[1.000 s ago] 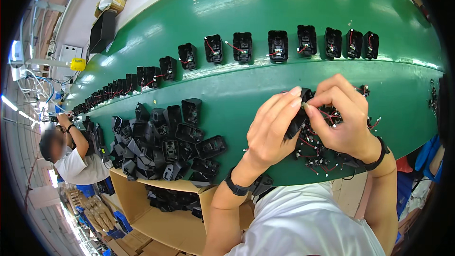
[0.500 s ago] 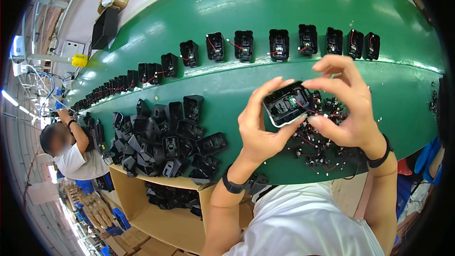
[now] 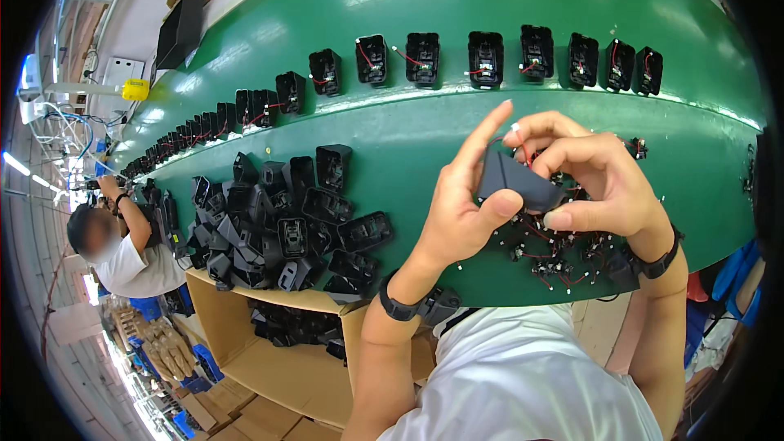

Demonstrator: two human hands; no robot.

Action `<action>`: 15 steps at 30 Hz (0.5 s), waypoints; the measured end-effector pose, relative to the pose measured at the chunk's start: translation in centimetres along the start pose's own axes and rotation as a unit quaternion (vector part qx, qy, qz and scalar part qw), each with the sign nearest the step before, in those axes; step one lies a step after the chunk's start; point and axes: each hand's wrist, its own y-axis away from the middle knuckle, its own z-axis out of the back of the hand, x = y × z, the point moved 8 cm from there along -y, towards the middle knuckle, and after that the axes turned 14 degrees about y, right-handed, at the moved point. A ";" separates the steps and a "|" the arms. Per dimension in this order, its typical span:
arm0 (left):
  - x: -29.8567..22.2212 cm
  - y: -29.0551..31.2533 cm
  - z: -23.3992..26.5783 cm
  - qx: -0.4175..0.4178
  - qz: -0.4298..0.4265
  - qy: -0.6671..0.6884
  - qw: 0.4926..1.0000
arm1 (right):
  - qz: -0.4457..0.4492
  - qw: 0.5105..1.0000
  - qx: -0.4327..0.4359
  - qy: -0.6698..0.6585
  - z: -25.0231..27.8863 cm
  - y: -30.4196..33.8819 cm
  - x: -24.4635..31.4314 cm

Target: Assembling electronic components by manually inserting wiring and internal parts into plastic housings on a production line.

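Between both hands, above the near part of the green bench, is a black plastic housing [image 3: 516, 182], tilted so that its smooth outer side shows. My left hand [image 3: 465, 208] grips it from the left, thumb on the near side and a finger stretched along the far side. From the right, my right hand [image 3: 596, 171] closes on it, thumb near its lower corner and fingers bent at its far edge. A red wire with a white connector [image 3: 516, 129] sticks up by the right fingers. The housing's inside is turned out of sight. Below the hands lie several small wired parts [image 3: 555, 265].
A row of open black housings with red wires [image 3: 486, 61] runs along the green bench [image 3: 425, 126]. Loose housings [image 3: 253, 220] are heaped at the left, beside a cardboard box [image 3: 286, 384] holding black parts. At far left, another person [image 3: 122, 245] works at the bench.
The housing has been turned over: its open inside showed before, and its outer side shows now. My right fingers have moved in closer around it, and the white connector now stands up.
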 end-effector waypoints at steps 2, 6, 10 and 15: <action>-0.2 0.1 0.5 -0.017 0.022 -0.022 0.999 | -0.024 0.998 0.024 -0.045 -0.4 0.1 -0.5; 0.2 0.5 1.3 -0.054 -0.010 -0.107 0.993 | -0.079 0.988 0.037 -0.129 -1.1 0.0 -1.6; -1.4 0.6 1.0 -0.075 -0.113 -0.234 0.963 | -0.135 0.981 0.013 -0.138 -1.2 0.1 -2.5; -2.8 0.7 0.4 -0.086 -0.202 -0.353 0.910 | -0.098 0.983 0.046 -0.145 -1.2 -0.1 -1.9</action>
